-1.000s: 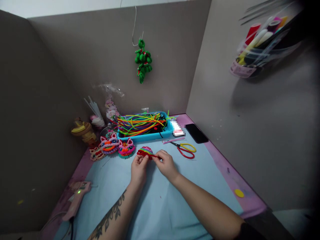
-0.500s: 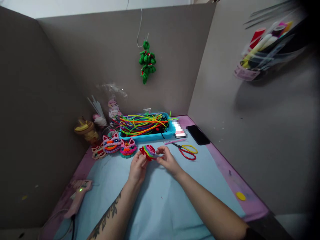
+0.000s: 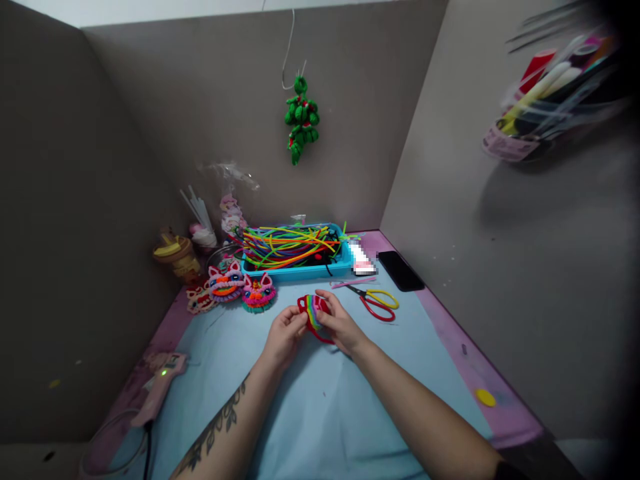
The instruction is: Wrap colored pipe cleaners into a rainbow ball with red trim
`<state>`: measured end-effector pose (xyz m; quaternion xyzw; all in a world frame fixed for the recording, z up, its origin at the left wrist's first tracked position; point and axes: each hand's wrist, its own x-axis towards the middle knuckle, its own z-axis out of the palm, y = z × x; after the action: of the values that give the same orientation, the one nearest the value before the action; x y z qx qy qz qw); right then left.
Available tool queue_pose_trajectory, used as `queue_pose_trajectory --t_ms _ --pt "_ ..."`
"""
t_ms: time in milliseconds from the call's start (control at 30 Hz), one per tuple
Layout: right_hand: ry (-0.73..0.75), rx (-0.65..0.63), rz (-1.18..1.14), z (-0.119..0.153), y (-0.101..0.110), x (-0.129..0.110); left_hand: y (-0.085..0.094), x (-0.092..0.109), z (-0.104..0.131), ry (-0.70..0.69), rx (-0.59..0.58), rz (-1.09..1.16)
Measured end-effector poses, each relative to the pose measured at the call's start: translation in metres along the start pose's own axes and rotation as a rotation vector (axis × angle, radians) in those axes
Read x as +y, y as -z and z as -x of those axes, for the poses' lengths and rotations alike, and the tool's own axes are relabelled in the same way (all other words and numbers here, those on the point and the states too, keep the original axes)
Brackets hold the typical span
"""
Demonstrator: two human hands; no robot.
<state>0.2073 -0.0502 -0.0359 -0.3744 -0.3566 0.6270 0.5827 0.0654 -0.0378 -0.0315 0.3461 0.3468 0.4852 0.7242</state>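
A small rainbow-striped piece (image 3: 313,312) with red edges is held above the blue cloth, between both hands. My left hand (image 3: 286,335) pinches its left edge with thumb and fingers. On the other side, my right hand (image 3: 341,323) grips the right part, its fingers covering some of the pink and red area. A red strand hangs in a curve below the piece, towards my right hand. Two colourful animal-face pieces, one pink and purple (image 3: 226,283) and one pink and teal (image 3: 259,293), lie to the left of my hands.
Scissors (image 3: 376,303) and a black phone (image 3: 401,271) lie at the right. Behind stands a blue tray (image 3: 295,272) of coloured stems. A pink glue gun (image 3: 159,393) with a green light is at the left. Grey walls surround the table; a pen holder (image 3: 515,141) hangs right.
The rainbow piece has moved right and turned. My right hand, before only at its lower right edge, now grips the piece itself. The view has shifted slightly.
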Motion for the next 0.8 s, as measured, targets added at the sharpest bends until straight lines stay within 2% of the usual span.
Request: queue_pose_trajectory --t_ms 233,433,667,800 --pt "0.023 0.009 0.009 -0.001 0.004 0.003 0.006 -0.004 -0.003 -0.043 -0.006 -0.138" --pt "-0.013 0.029 0.004 -0.002 0.005 0.0 0.0 0.004 0.001 0.065 -0.026 -0.023" --pt "0.016 -0.068 0.092 0.0 0.011 0.001 0.004 0.002 0.0 0.104 -0.058 0.044" --pt "0.052 -0.155 0.082 0.001 0.015 0.002 0.009 -0.001 -0.001 0.207 -0.056 0.113"
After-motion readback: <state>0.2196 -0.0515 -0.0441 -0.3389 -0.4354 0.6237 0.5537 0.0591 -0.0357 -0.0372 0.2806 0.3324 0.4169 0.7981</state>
